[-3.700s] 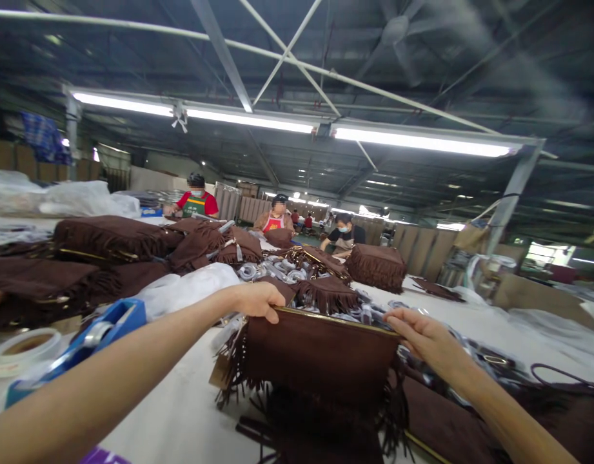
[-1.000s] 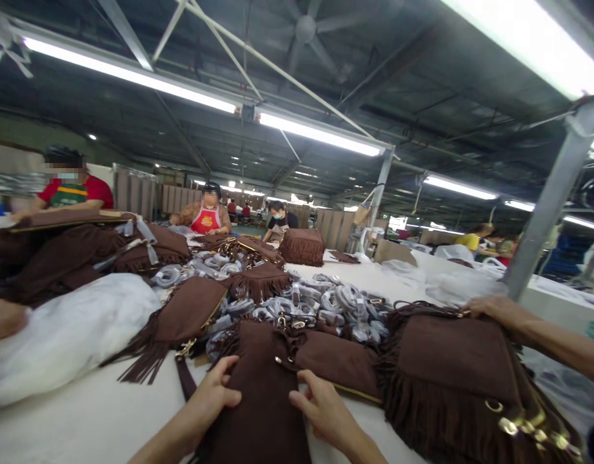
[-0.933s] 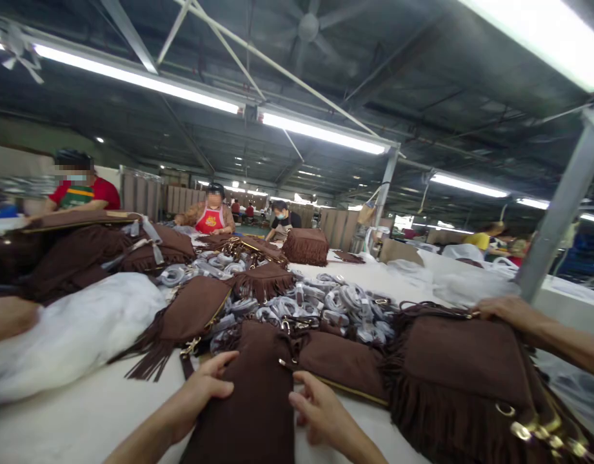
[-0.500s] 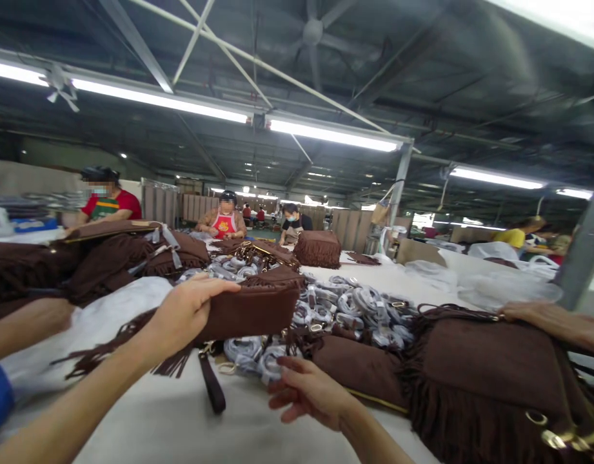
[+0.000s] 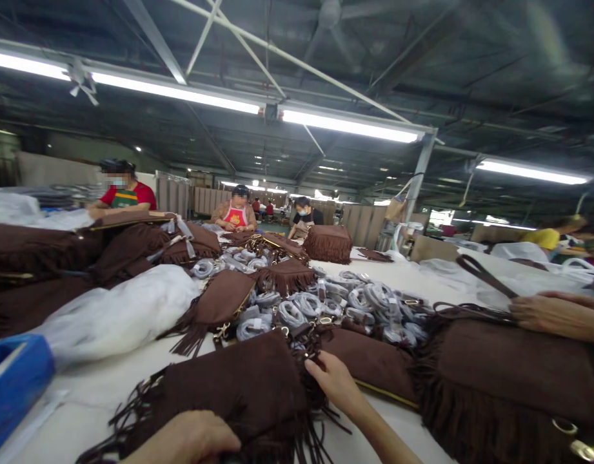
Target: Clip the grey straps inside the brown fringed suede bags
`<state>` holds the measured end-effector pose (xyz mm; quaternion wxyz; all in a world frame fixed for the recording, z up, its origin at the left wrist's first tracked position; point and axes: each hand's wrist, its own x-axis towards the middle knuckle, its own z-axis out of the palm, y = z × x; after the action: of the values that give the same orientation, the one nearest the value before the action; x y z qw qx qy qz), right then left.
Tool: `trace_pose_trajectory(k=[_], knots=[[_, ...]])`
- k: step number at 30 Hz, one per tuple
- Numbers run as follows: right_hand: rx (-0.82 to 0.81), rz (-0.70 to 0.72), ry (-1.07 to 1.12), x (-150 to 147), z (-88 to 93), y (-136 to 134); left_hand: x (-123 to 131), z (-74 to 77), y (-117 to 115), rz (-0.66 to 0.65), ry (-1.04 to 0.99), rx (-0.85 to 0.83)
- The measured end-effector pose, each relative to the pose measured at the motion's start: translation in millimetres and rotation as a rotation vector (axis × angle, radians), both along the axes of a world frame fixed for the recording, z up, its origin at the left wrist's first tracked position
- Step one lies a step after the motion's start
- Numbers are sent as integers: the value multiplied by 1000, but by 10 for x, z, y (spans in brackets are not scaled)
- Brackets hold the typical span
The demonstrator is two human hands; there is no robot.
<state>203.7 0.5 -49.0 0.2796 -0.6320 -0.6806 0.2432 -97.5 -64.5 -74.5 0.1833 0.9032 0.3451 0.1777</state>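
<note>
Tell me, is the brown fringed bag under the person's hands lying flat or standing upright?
Lying flat: the brown fringed bag rests broadside on the table, fringe spread, left hand on it.

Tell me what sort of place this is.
Most likely a handbag factory floor: piles of brown fringed bags cover a long white table, heaps of wrapped straps lie between them, and aproned workers sit under strip lights.

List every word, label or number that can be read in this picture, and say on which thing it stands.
None can be read.
Red apron of a far worker: a yellow print, too small and blurred to read.
Brown fringed bag under the hands: no visible label.
</note>
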Motion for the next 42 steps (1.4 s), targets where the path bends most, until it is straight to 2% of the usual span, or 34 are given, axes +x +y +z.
trace_pose_trajectory(k=[3,5,7,9,12,15,18,21,23,24,26,31,33,35,38,42], knots=[[128,-50,-145,-153,85,82,3,466,145,200,-26,-8],[184,-36,-221,-280,131,173,71,620,357,311,20,38],[215,25,-252,-395,144,287,160,619,607,421,119,62],[230,101,-264,-471,126,414,231,550,830,507,224,37],[206,168,-277,-485,105,592,268,529,1013,518,279,-1],[193,199,-262,-403,236,696,257,756,1011,481,266,61],[311,220,-210,-300,595,664,265,1187,889,491,235,241],[579,229,-160,-237,993,491,287,1582,718,502,221,524],[797,239,-176,-222,1101,348,291,1659,622,507,211,657],[881,247,-200,-219,1075,282,287,1613,590,511,205,686],[918,282,-283,-222,866,179,271,1354,560,519,208,666],[700,378,-489,-265,-12,2,278,298,424,489,301,313],[665,381,-494,-297,-212,-68,367,41,261,456,275,236],[655,354,-467,-335,-277,-122,522,-42,81,402,196,269],[661,340,-406,-392,-269,-154,805,27,-82,323,136,438],[666,368,-327,-417,-344,-124,1000,134,17,217,215,798]])
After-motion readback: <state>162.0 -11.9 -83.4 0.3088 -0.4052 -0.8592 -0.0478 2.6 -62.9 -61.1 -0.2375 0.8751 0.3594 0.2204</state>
